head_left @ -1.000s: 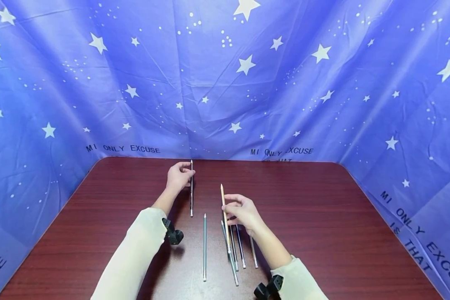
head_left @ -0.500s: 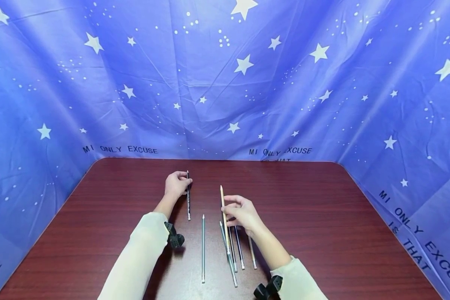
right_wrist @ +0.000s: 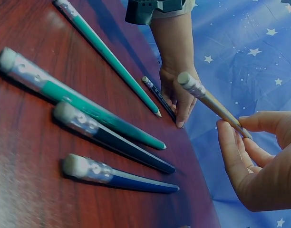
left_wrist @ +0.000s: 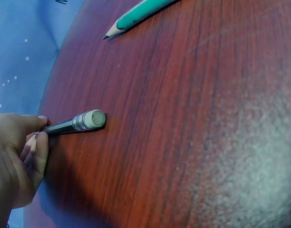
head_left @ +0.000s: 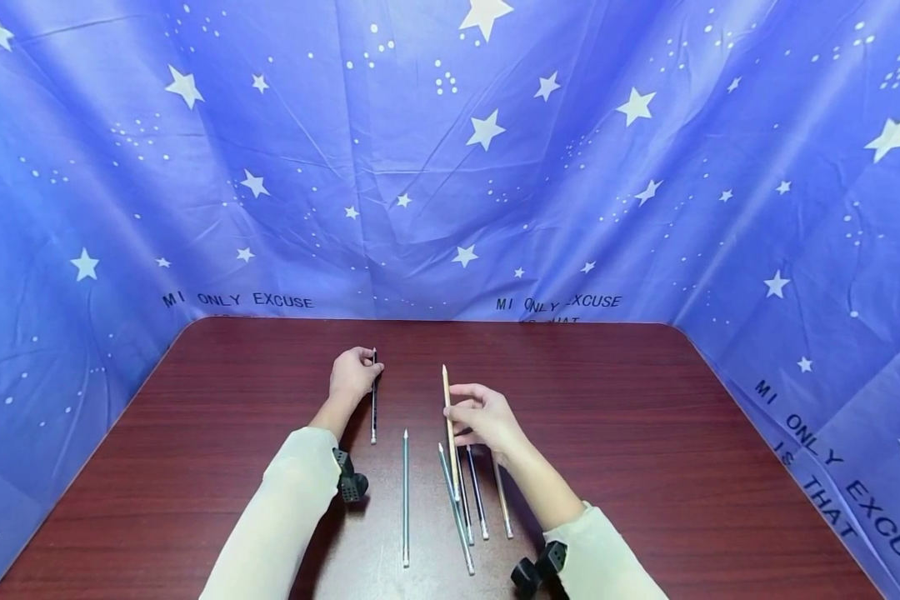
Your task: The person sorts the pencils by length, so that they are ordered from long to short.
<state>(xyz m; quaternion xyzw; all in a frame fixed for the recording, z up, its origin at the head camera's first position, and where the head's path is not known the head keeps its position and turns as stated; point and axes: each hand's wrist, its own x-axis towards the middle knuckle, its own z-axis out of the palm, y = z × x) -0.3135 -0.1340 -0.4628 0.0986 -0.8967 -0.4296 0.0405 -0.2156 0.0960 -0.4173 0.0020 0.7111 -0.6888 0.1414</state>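
Far left on the table, my left hand (head_left: 352, 373) pinches a black pencil (head_left: 374, 412) between thumb and fingers. Its white eraser end (left_wrist: 94, 119) is close over the wood, pointing towards me. My right hand (head_left: 487, 419) pinches a tan wood-coloured pencil (head_left: 453, 471), raised above the table with its tip pointing away, as the right wrist view shows. Under it lie a green pencil (head_left: 462, 535), a black pencil (right_wrist: 119, 142) and a dark blue pencil (right_wrist: 140, 184). A second green pencil (head_left: 406, 500) lies alone between the hands.
Another tan pencil (head_left: 503, 504) lies partly hidden beneath the right forearm. The dark red wooden table (head_left: 607, 400) ends at a blue curtain (head_left: 420, 167) with white stars behind and at both sides. A black camera (head_left: 351, 479) sits on the left wrist.
My left hand has come slightly nearer and down with the black pencil, which now lies lower against the table. My right hand holds the tan pencil in nearly the same place.
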